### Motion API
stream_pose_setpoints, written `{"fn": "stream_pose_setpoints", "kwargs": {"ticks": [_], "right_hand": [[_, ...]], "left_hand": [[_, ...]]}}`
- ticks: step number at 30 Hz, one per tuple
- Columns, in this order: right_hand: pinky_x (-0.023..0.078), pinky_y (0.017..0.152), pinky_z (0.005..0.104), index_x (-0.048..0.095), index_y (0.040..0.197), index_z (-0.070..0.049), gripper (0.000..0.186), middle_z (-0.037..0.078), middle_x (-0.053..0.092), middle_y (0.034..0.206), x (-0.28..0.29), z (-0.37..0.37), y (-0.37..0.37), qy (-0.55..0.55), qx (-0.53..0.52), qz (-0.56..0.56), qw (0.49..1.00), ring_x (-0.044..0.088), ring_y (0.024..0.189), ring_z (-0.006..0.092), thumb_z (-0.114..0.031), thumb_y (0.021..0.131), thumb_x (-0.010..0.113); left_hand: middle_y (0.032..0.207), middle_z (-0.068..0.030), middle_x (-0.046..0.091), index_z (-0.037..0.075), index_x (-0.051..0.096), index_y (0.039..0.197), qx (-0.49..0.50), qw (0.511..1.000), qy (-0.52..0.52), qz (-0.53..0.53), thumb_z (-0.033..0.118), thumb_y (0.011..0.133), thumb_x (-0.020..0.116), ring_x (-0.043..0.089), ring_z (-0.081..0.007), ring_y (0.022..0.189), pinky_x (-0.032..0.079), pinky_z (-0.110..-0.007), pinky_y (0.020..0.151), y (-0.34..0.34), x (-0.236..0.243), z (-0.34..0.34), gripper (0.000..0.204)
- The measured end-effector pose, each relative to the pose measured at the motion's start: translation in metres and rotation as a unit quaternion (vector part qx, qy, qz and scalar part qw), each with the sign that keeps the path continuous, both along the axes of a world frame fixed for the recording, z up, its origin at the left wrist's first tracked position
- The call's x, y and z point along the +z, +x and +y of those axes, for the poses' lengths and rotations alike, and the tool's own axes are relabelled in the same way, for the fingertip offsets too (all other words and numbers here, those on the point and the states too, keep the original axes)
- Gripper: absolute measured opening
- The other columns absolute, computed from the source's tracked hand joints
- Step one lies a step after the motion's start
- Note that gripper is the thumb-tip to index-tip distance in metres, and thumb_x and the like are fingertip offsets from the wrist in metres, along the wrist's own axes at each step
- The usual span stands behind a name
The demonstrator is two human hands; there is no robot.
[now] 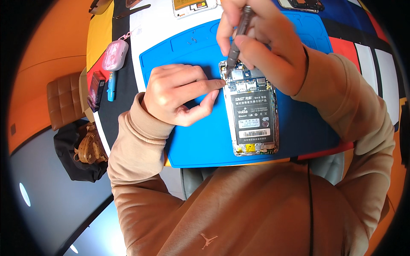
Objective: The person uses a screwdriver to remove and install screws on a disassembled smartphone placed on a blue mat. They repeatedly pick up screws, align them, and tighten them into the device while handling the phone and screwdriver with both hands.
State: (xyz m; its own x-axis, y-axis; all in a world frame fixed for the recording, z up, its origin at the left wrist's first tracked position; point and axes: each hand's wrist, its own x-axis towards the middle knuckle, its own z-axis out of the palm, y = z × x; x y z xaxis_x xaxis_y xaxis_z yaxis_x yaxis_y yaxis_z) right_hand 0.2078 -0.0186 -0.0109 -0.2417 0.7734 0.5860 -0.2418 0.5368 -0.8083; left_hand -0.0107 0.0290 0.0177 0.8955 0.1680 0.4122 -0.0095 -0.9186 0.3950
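An opened phone (pixel 252 115) lies on a blue work mat (pixel 194 145), its black battery and the circuit board above it exposed. My right hand (pixel 269 47) grips a dark screwdriver (pixel 240 36), slanted so that its tip meets the upper left corner of the board. With the index finger stretched out, my left hand (pixel 179 91) touches the phone's left edge just below that tip. The thumb is apart from the index finger and the other fingers are curled; nothing shows in that hand.
Several small screws (pixel 194 37) sit on the mat's upper left. Parts of another opened phone (pixel 194 7) and a dark phone part (pixel 302 4) lie beyond it. At left are a pink case (pixel 115 54), a blue pen-like object (pixel 112 87) and a dark box (pixel 97 87).
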Motion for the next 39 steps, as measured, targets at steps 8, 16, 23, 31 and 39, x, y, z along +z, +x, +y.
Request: {"fn": "stream_pose_setpoints", "kwargs": {"ticks": [8,16,23,31,39], "right_hand": [[0.046,0.073,0.0226,0.041,0.113,-0.001,0.015,0.008,0.055,0.094,-0.005,0.01,-0.009,-0.017,-0.182,0.042,0.982,0.053,0.077,0.0095,-0.002,0.099,0.045],[0.051,0.076,0.0272,0.045,0.112,0.0,0.017,0.011,0.057,0.095,-0.008,0.012,-0.008,-0.066,-0.203,-0.043,0.976,0.061,0.084,0.0155,0.005,0.095,0.046],[0.049,0.076,0.0238,0.046,0.112,0.0,0.016,0.008,0.057,0.095,-0.007,0.013,-0.009,-0.056,-0.188,0.035,0.98,0.058,0.081,0.0113,0.001,0.096,0.047],[0.044,0.072,0.0197,0.047,0.11,0.001,0.015,0.005,0.055,0.094,-0.007,0.007,-0.001,0.01,-0.128,0.026,0.991,0.05,0.077,0.005,-0.008,0.098,0.049],[0.043,0.071,0.0204,0.047,0.11,0.001,0.016,0.006,0.057,0.095,-0.006,0.005,-0.001,0.014,-0.105,0.016,0.994,0.05,0.076,0.0049,-0.01,0.099,0.048]], "left_hand": [[0.063,-0.0031,0.056,0.002,0.077,0.093,-0.005,1.0,0.002,0.01,0.004,0.071,0.069,0.055,-0.0162,0.052,0.042,-0.028,0.048,-0.001,-0.001,0.001,0.024],[0.066,-0.0037,0.059,0.005,0.076,0.089,0.001,1.0,-0.008,0.006,0.007,0.074,0.072,0.056,-0.0172,0.052,0.045,-0.029,0.047,0.001,0.001,0.001,0.016],[0.063,-0.0098,0.06,0.002,0.07,0.076,0.139,0.99,0.008,-0.027,0.006,0.082,0.07,0.057,-0.0243,0.05,0.046,-0.032,0.048,0.001,-0.003,-0.001,0.007],[0.07,-0.0035,0.064,0.006,0.07,0.092,0.287,0.956,-0.056,0.026,0.021,0.085,0.079,0.058,-0.0111,0.052,0.045,-0.023,0.048,0.002,-0.006,-0.004,0.018],[0.079,-0.0061,0.068,0.006,0.07,0.092,0.229,0.973,0.01,-0.002,0.014,0.085,0.077,0.065,-0.018,0.059,0.052,-0.026,0.055,0.003,-0.01,-0.002,0.013]]}}
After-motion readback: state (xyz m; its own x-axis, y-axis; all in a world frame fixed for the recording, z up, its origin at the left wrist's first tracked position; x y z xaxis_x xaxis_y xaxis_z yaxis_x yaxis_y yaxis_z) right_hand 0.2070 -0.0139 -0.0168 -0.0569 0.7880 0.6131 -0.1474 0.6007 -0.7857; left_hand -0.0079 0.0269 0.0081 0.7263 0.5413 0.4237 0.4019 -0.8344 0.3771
